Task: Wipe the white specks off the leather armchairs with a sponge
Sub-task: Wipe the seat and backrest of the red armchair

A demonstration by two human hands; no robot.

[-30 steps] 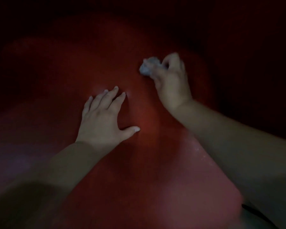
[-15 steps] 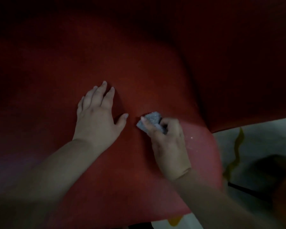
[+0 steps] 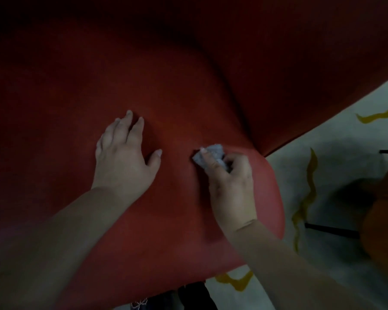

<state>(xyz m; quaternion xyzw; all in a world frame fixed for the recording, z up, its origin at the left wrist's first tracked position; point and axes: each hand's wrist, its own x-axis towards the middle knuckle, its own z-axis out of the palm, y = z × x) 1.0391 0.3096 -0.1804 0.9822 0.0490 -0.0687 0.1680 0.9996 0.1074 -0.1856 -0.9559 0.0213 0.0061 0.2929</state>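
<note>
Grey and crumpled, the sponge [image 3: 211,155] is sitting right of the frame's centre, pressed onto the red leather seat [image 3: 166,231] of the armchair. The right hand [image 3: 231,186] is curling round it, the thumb lying across its top and the fingers bunching it from the far side, so only its upper-left part is showing. It is looking soft and light, something that squashes and folds under a light squeeze; holding it bunched in the fingertips, as the hand is doing, seems the sensible way to keep a wiping edge against the leather. The leather is looking smooth and probably slick, so the sponge should be gliding easily.

The left hand [image 3: 123,157] is resting flat on the seat just left of centre, fingers straight, thumb spread, holding nothing.

Compared with half a second ago, the sponge and right hand are staying at almost the same spot beside the left thumb, while the view is taking in more of the pale floor [image 3: 345,153] with its yellow streaks at the right.
</note>
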